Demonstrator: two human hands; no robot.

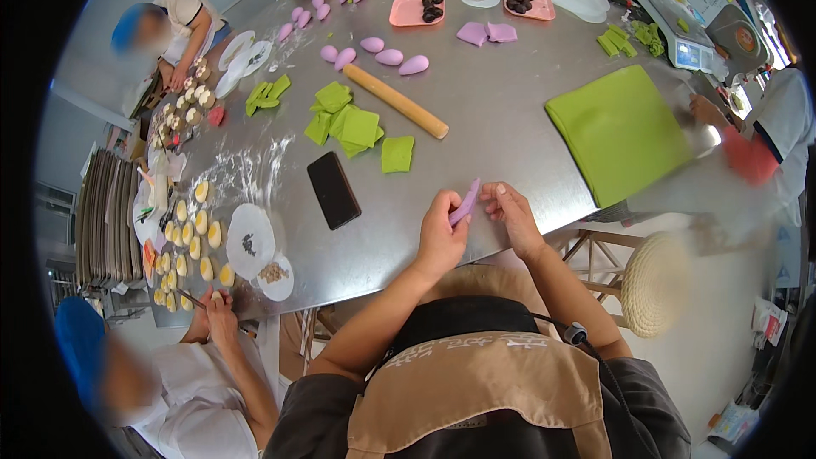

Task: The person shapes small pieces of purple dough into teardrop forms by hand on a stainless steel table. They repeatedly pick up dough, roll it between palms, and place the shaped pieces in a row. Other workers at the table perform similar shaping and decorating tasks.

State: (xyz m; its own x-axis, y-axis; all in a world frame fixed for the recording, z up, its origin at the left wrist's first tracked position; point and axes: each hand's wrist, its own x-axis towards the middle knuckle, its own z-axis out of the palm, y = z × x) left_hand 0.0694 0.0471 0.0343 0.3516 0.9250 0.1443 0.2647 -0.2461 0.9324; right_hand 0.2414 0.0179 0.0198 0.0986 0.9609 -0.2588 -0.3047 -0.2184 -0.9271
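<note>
Near the table's front edge, my left hand (443, 232) pinches a flat piece of purple dough (465, 203) that stands tilted on edge. Close to its right side is my right hand (515, 217), its fingers loosely bent and apart, holding nothing that I can see. Beyond my hands lie a single green dough square (397, 155) and a wooden rolling pin (395, 100). A heap of green dough squares (350, 123) sits left of the pin. Purple egg-shaped dough pieces (388, 57) rest past its far end, and two flat purple pieces (487, 33) lie farther back.
A black phone (333, 190) lies on the steel table (484, 132). A large green dough slab (620, 136) covers the right corner. Pink trays (416, 10) hold dark balls. A scale (680, 38) stands back right. Several people work around the table. A round stool (654, 285) stands right.
</note>
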